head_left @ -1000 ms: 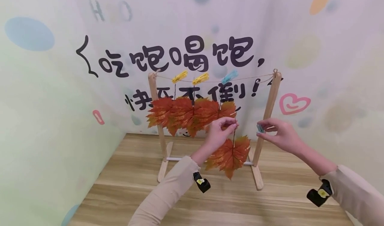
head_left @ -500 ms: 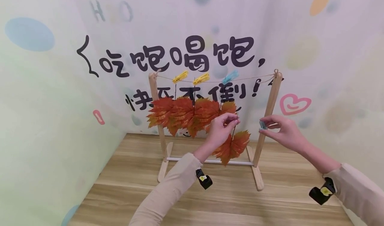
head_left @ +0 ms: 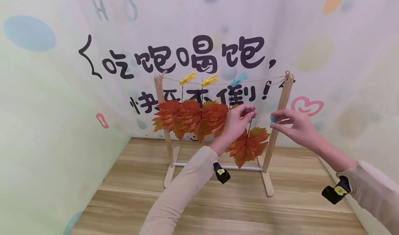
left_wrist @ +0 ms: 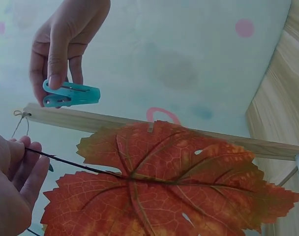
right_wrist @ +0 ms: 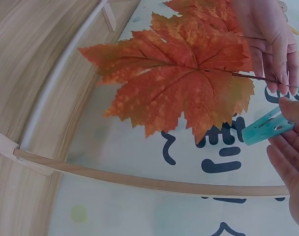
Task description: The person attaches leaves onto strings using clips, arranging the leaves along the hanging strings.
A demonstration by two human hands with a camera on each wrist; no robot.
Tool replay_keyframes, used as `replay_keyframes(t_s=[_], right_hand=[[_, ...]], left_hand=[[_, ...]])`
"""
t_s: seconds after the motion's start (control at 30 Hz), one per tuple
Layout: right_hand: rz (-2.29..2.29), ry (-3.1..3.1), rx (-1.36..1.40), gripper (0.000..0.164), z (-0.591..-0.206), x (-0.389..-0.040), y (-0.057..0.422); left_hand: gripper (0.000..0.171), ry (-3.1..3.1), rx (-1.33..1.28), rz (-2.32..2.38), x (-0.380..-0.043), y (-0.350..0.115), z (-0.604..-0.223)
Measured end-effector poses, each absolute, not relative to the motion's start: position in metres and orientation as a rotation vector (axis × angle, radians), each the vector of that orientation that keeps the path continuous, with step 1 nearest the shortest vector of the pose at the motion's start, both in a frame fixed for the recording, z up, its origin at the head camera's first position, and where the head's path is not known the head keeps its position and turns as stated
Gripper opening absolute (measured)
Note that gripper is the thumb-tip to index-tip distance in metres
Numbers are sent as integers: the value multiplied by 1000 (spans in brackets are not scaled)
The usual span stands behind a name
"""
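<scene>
My left hand [head_left: 238, 122] pinches the thin dark stem of an orange-red maple leaf [head_left: 248, 145], which hangs below the fingers in front of the wooden rack. In the left wrist view the leaf [left_wrist: 159, 182] spreads wide, its stem running to the fingertips. Near the rack's right post, my right hand [head_left: 294, 125] holds a blue clothespin [head_left: 273, 119] between thumb and fingers. The right wrist view shows this clothespin [right_wrist: 267, 127] close to the leaf's stem, apart from it. Above both hands runs a twine line [head_left: 262, 80] between the posts.
Two yellow clothespins [head_left: 209, 80] and another blue clothespin [head_left: 239, 78] sit on the twine, with more maple leaves [head_left: 190, 117] hanging under them. The rack's right post [head_left: 284, 96] stands beside my right hand. Its feet rest on the wood-grain table [head_left: 131, 200] against a printed backdrop.
My left hand has risen and moved right, carrying the leaf with it. My right hand has also gone up slightly, still holding the blue clothespin.
</scene>
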State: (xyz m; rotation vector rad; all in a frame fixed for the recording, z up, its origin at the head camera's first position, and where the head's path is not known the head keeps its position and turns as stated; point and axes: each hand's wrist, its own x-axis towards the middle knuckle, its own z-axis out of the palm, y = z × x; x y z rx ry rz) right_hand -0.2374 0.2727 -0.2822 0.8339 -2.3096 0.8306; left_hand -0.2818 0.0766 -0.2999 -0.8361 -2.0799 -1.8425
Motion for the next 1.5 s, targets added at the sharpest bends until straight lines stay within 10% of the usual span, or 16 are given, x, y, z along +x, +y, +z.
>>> replay_keyframes(t_s=[1.5], right_hand=[[1227,-2177,497,35,-190,-258,267]], left_hand=[[16,-1958,-665,-1754,-324,115,-255]])
